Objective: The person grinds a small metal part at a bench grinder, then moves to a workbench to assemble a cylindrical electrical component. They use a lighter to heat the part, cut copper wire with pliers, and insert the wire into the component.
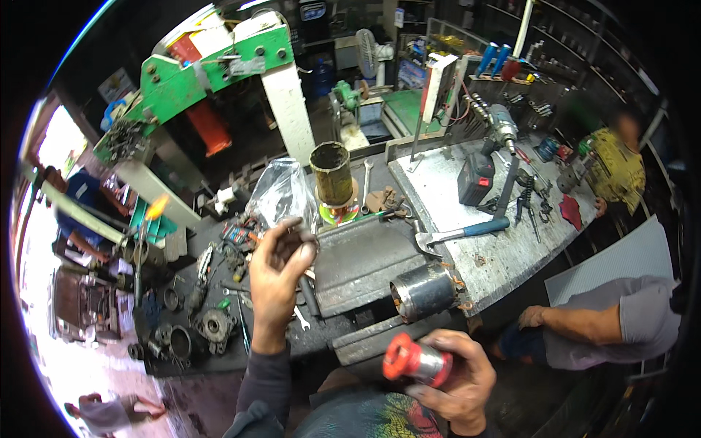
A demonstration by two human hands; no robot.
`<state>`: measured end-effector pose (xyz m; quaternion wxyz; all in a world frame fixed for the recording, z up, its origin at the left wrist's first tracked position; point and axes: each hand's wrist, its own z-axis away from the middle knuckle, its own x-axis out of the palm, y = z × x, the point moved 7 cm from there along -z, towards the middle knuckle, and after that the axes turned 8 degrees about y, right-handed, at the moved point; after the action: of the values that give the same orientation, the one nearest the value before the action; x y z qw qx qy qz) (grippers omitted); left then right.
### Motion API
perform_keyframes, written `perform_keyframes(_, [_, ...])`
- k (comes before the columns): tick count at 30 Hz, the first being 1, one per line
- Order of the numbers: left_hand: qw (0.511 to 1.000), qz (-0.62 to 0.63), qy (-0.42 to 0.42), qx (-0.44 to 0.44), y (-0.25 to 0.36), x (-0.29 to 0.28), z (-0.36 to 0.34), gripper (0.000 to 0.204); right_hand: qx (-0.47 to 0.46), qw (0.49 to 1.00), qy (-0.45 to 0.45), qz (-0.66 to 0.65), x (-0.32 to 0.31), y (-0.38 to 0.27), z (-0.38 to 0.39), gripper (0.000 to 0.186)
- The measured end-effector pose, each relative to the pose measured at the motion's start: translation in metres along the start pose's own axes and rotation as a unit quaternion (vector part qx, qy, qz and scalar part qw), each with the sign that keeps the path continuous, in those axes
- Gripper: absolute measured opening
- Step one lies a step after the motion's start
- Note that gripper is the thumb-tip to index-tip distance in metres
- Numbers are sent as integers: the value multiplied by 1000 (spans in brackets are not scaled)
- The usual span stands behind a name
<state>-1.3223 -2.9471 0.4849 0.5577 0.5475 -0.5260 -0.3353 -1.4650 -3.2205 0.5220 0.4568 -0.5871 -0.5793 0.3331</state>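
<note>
My right hand (464,379) is wrapped round a spool-like piece with red flanged ends and a shiny silver middle (433,365), tilted in front of my body. Raised over the near edge of the bench, my left hand (281,266) has its fingers curled in toward the thumb. Whatever may lie between those fingertips is too small to make out. A black cylindrical housing (423,292) with copper-coloured ends lies on its side just beyond the spool. Past my left hand stand a grimy upright metal cylinder (332,175) and a clear plastic bag (281,191).
A hammer with a blue handle (467,231), a black battery pack (476,179) and an impact wrench (502,124) occupy the pale bench top (431,186). Greasy parts (217,328) crowd the left side. A green press frame (219,77) rises behind. People are nearby on both sides.
</note>
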Motion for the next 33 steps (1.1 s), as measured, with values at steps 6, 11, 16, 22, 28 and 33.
perform_keyframes(6, [975,157,-60,-144,30,54,136,92,-140,979,-108,103,22,1,-39,67])
perform_keyframes(11, [981,157,35,-111,25,59,164,73,-142,967,-185,101,29,6,-34,70])
perform_keyframes(16, [980,163,76,-87,25,55,178,70,-132,959,-227,109,29,1,-24,68])
perform_keyframes(22, [981,159,88,-69,25,47,184,70,-184,950,-197,156,32,-8,-16,64])
perform_keyframes(28, [985,117,113,-55,26,39,192,62,-266,912,-174,259,45,-17,-3,51])
perform_keyframes(33, [991,69,114,-2,26,33,190,62,-282,901,-149,294,49,-17,5,45])
